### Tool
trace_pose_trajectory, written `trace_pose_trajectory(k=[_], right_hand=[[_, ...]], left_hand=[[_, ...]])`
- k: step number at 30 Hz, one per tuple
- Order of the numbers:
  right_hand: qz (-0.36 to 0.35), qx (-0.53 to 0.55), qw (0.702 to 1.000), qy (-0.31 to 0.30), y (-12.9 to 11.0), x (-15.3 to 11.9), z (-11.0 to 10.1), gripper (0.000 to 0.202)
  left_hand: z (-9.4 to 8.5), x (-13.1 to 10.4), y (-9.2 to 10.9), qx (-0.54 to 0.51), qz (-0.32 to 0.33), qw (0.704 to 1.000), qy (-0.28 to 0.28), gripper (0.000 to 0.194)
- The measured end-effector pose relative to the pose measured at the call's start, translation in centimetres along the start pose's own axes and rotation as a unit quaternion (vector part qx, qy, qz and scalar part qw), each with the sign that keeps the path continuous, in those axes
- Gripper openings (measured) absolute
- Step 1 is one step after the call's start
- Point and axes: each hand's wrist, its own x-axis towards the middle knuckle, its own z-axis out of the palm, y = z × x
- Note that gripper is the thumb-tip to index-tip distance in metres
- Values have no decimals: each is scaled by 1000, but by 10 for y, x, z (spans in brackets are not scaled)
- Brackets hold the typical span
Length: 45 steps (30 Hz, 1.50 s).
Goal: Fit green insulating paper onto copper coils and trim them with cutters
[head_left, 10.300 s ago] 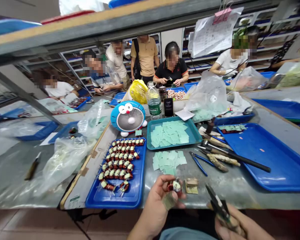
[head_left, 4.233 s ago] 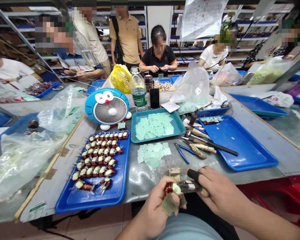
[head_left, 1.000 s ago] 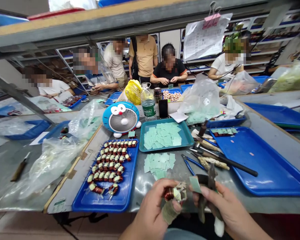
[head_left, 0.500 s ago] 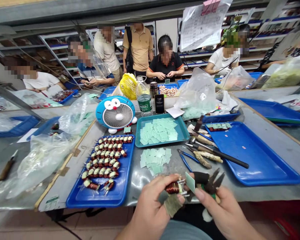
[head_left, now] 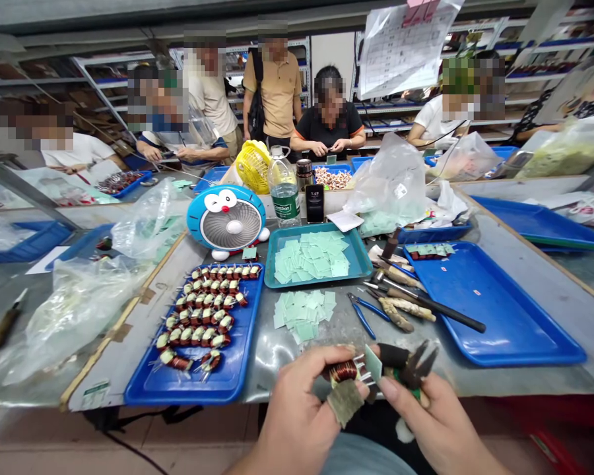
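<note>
At nine o'clock from our hands, a glossy blue plastic tray [head_left: 188, 392] carries rows of dark red wire-wound coils [head_left: 202, 301] with cream-coloured tops and bristling metal leads; between ten and eleven lies a loose heap of thin, matte, pale green square sheets [head_left: 304, 315], with more spread in a shallow teal plastic tray [head_left: 321, 280] at eleven. At twelve we see slender blue-handled pliers [head_left: 362, 320] lying splayed, and at two a blue rectangular plastic tray [head_left: 505, 310] with green-topped coils [head_left: 429, 251] in its far left corner. Beneath all this runs a scuffed grey worktop [head_left: 270, 340]; beyond, a blue cartoon-faced fan [head_left: 226, 221] stands toward half past ten, and a person in a black top [head_left: 327, 137] sits near twelve. Our left hand [head_left: 301, 396], its thumb wrapped in olive cloth [head_left: 345, 402], clamps its fingers round a dark red wire coil [head_left: 344, 371] above the worktop's near edge, leads pointing to three o'clock. Our right hand [head_left: 426, 409] pinches a pale green card [head_left: 373, 364] just beside those leads, contact unclear, with dark metal pliers [head_left: 418, 369], jaws parted, tucked in the same grip.
</note>
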Motion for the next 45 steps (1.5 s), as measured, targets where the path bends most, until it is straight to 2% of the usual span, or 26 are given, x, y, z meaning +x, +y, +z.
trace_pose_trajectory(k=[2, 6, 11, 18, 22, 26, 32, 36, 38, 41, 45], right_hand=[[17, 17, 1000, 10, 0, 0, -1, 69], [31, 82, 996, -5, 2, 4, -5, 68], [104, 173, 979, -30, -9, 5, -1, 76], [102, 137, 983, -71, -14, -1, -4, 75], [104, 131, 982, -92, -9, 0, -9, 74], [105, 123, 981, -106, -7, -1, -10, 69], [68, 69, 992, -85, -16, -7, -5, 60], [33, 30, 997, -66, 0, -11, -6, 55], [-6, 17, 999, -34, 14, -13, -7, 52], [-82, -20, 996, 7, 26, -15, -7, 49], [-197, -115, 974, 6, 13, -15, -5, 42]], left_hand=[[2, -1, -2, 10, 24, 1000, 2, 31], [4, 2, 0, 77, 112, 991, -20, 27], [4, 4, 2, 168, 205, 964, -7, 24], [0, 4, -8, 226, 255, 940, -30, 23], [-7, 6, -4, 240, 309, 919, -59, 24], [-12, 7, -1, 254, 329, 905, -87, 23], [-14, 6, 0, 225, 346, 907, -85, 18], [-16, 4, 3, 234, 361, 899, -77, 18], [-16, 2, 4, 260, 363, 891, -81, 22], [-14, -1, 2, 274, 383, 880, -57, 30], [-7, -4, -1, 256, 390, 884, -14, 32]])
